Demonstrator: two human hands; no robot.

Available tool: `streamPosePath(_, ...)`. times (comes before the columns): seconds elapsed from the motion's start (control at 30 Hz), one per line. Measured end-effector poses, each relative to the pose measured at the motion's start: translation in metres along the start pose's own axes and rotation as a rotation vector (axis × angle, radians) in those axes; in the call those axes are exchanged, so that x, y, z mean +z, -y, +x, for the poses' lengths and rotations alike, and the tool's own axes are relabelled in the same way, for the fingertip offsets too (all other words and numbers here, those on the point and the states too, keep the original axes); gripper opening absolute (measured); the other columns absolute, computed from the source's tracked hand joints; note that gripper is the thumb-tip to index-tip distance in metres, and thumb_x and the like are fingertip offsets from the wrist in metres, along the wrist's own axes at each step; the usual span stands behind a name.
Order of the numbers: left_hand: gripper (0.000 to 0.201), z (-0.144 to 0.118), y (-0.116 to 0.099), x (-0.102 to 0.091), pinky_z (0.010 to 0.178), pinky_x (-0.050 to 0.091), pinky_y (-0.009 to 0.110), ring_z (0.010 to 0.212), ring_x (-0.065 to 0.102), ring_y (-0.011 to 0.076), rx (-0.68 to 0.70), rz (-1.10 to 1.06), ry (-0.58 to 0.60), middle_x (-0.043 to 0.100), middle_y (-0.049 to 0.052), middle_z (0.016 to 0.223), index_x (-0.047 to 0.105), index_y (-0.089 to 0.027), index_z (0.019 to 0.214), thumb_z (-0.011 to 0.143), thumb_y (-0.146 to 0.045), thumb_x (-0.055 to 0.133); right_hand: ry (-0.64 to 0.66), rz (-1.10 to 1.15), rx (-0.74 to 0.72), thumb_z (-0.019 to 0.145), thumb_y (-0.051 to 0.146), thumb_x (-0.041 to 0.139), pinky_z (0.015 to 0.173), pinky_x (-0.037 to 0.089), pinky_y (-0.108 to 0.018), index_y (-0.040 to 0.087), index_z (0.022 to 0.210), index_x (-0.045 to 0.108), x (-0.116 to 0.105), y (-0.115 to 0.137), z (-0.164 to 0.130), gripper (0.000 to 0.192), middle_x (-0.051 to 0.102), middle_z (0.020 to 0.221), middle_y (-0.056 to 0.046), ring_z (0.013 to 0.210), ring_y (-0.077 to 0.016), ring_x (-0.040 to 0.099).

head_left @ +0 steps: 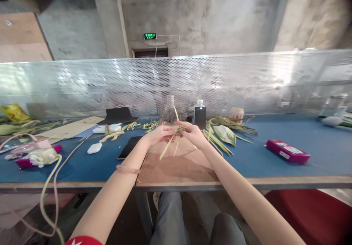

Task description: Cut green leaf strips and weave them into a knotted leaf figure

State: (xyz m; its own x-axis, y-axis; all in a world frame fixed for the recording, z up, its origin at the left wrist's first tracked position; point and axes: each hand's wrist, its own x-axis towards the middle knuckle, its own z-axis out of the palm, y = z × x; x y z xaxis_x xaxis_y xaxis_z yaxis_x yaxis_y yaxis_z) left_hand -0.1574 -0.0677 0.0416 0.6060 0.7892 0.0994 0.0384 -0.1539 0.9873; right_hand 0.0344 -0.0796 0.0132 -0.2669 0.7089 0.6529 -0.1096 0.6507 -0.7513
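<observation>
both hands, left hand and right hand, pinch the leaf strips between them over the wooden board; the loose strip ends hang down toward the person.

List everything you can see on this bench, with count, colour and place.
leaf strips: a few, yellow-green, held over the board
board: one, brown, front centre
bench: one, blue top
phone: one, black, left of the board
bottle: one, dark with white cap, behind the hands
leaves: a pile, green, right of the hands
box: one, magenta, right
case: one, white, left
screen: one, perforated metal, behind the bench
left hand: on the strips
right hand: on the strips
</observation>
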Motion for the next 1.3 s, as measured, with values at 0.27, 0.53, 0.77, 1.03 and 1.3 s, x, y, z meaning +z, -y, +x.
streamPosePath(0.27, 0.033, -0.004, -0.001, -0.006, 0.06, 0.042, 0.022, 0.065, 0.059, 0.0108, 0.054, -0.105, 0.035, 0.065, 0.004, 0.07, 0.07, -0.013, 0.09, 0.062, -0.027, 0.081, 0.086, 0.046, 0.046, 0.077, 0.023, 0.063, 0.068, 0.056, -0.033, 0.024, 0.124, 0.057, -0.001, 0.012, -0.003, 0.047, 0.061, 0.118, -0.008, 0.079, -0.0164, 0.066)
streamPosePath(0.53, 0.032, 0.001, 0.006, -0.004, 0.061, 0.044, 0.02, 0.075, 0.064, 0.0124, 0.105, -0.162, -0.027, 0.066, 0.001, 0.077, 0.064, -0.016, 0.085, 0.06, -0.023, 0.082, 0.053, -0.062, -0.049, 0.077, 0.017, 0.058, 0.073, 0.055, -0.034, 0.023, 0.126, 0.056, 0.001, 0.001, -0.001, 0.049, 0.058, 0.121, -0.008, 0.085, -0.0171, 0.064)
streamPosePath(0.77, 0.025, 0.009, 0.01, 0.005, 0.071, 0.049, 0.023, 0.073, 0.062, 0.0089, 0.176, -0.099, -0.141, 0.063, -0.001, 0.082, 0.056, -0.015, 0.078, 0.066, -0.022, 0.077, -0.057, -0.158, -0.11, 0.076, 0.015, 0.059, 0.099, 0.043, -0.037, 0.021, 0.127, 0.056, 0.002, -0.009, 0.003, 0.051, 0.055, 0.126, -0.008, 0.114, -0.0223, 0.054)
streamPosePath(1.03, 0.024, 0.011, 0.009, 0.009, 0.052, 0.038, 0.02, 0.066, 0.057, 0.0105, 0.253, 0.163, -0.286, 0.062, 0.001, 0.073, 0.057, -0.014, 0.076, 0.067, -0.026, 0.076, -0.049, -0.129, -0.058, 0.076, 0.02, 0.062, 0.097, 0.047, -0.039, 0.019, 0.125, 0.057, -0.002, -0.011, 0.004, 0.049, 0.058, 0.127, -0.009, 0.113, -0.0228, 0.057)
streamPosePath(1.3, 0.027, 0.011, 0.01, 0.008, 0.049, 0.029, 0.02, 0.062, 0.053, 0.0115, 0.235, 0.35, -0.318, 0.065, 0.002, 0.077, 0.063, -0.016, 0.087, 0.067, -0.031, 0.074, 0.008, -0.124, -0.025, 0.077, 0.016, 0.058, 0.092, 0.051, -0.041, 0.021, 0.126, 0.057, 0.0, -0.005, -0.001, 0.049, 0.059, 0.127, -0.007, 0.108, -0.0231, 0.061)
